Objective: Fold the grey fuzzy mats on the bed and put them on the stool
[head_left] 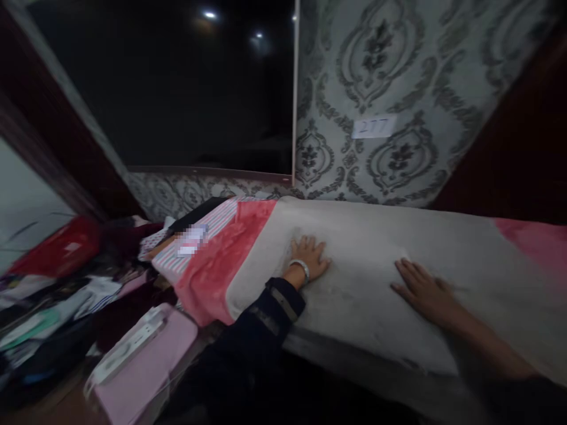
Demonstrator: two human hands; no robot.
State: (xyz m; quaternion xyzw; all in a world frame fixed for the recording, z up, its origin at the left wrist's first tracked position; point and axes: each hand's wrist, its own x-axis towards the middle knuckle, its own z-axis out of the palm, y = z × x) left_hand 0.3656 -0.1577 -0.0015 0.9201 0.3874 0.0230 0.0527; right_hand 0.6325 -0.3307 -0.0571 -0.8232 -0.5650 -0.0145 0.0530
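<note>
A pale grey cloth [354, 236] covers most of the long surface in front of me. My left hand [309, 258], with a bracelet [302, 268] at the wrist, presses flat on it with the fingers spread. Farther right, my right hand [424, 292] also rests on the cloth, its fingers stretched out and holding nothing. Left of the grey cloth lies a red cloth [225, 254], and a striped cloth [215, 225] shows beyond it. More pinkish-red cloth [535, 245] shows at the far right.
A large dark screen [177, 88] hangs on the patterned wall above. A paper marked 277 [374, 126] is stuck there. To the left are heaped clothes [88, 295], a red bag [57, 248], and a white power strip [130, 342] on a pink stool-like surface [155, 369].
</note>
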